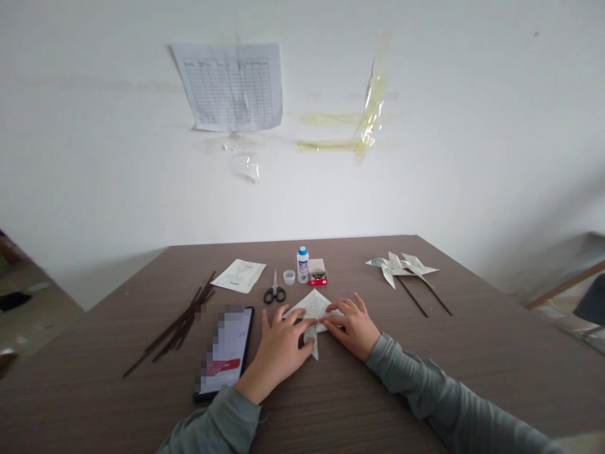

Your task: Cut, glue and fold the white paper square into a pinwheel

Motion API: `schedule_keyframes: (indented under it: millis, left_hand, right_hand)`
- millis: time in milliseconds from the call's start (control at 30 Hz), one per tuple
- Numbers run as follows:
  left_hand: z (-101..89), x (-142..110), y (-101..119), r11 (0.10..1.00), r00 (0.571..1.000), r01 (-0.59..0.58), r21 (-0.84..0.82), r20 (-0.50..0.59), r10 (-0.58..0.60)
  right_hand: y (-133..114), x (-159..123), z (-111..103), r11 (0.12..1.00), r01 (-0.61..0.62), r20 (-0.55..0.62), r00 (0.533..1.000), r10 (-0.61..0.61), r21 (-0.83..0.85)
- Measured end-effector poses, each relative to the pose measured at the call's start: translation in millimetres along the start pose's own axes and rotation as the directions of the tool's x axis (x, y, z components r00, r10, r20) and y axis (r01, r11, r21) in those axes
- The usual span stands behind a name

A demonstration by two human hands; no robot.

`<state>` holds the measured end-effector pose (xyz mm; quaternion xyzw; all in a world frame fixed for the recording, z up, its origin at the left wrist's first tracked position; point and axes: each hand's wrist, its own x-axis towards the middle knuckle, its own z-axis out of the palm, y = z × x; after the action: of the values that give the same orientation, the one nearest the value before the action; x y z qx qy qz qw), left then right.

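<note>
Folded printed paper [316, 304] on surface [359, 403]; blue-capped bottle [303, 267] near its twelve o'clock. Left hand [280, 343]: fingers and thumb apart, at its nine o'clock side. Right hand [355, 329]: at three o'clock; pinching or pressing, cannot tell. Probably light, limp, easily torn; best held flat along folded edges.

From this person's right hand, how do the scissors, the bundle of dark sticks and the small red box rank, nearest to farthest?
1. Small red box, just beyond the right hand.
2. Scissors, left of the box.
3. Dark sticks, much farther left.
</note>
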<state>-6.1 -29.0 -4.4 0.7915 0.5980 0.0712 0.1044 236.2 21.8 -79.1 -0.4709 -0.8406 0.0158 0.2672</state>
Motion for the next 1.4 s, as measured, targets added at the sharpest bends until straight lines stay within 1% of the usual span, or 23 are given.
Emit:
schedule_keyframes:
  millis: [200, 400, 567, 633, 933, 1033, 1200, 1400]
  left_hand:
    - [3.0, 0, -3, 0.999, 1.000, -0.020, -0.027, -0.024, 0.019]
    - [-4.3, 3, 0, 0.999, 1.000, -0.031, 0.007, 0.005, 0.031]
    - [-1.0, 6, 2, 0.999, 0.998, -0.037, 0.006, -0.053, 0.038]
    - [2.5, 6, 1, 0.999, 0.997, -0.033, -0.004, -0.070, 0.032]
    - [11.3, 9, -4, 1.000, 1.000, 0.018, -0.010, -0.023, -0.019]
    - [12.6, 11, -6, 1.000, 0.999, 0.011, -0.015, -0.032, -0.012]
    - [11.2, 10, -6, 1.000, 0.999, 0.004, -0.024, -0.036, -0.005]
    - [11.2, 9, -5, 0.999, 0.998, 0.002, -0.034, -0.068, -0.005]
  right_hand:
    - [-2, 0, -3, 1.000, 0.007, 0.006, 1.000, -0.007, -0.027]
    - [-4, 2, -3, 0.999, 0.007, 0.016, 1.000, -0.007, -0.046]
    - [-2, 1, -1, 0.997, 0.032, 0.010, 0.999, -0.032, -0.064]
    - [-1, 0, 0, 0.998, 0.027, 0.015, 1.000, -0.026, -0.053]
    - [10, -2, 7, 0.997, -0.038, 0.030, 0.999, 0.037, 0.063]
    - [13, -1, 10, 0.996, -0.037, 0.035, 0.999, 0.035, 0.075]
    - [12, -2, 13, 0.999, 0.001, -0.005, 1.000, 0.000, 0.033]
    - [5, -2, 6, 1.000, -0.013, 0.057, 0.998, 0.014, -0.021]
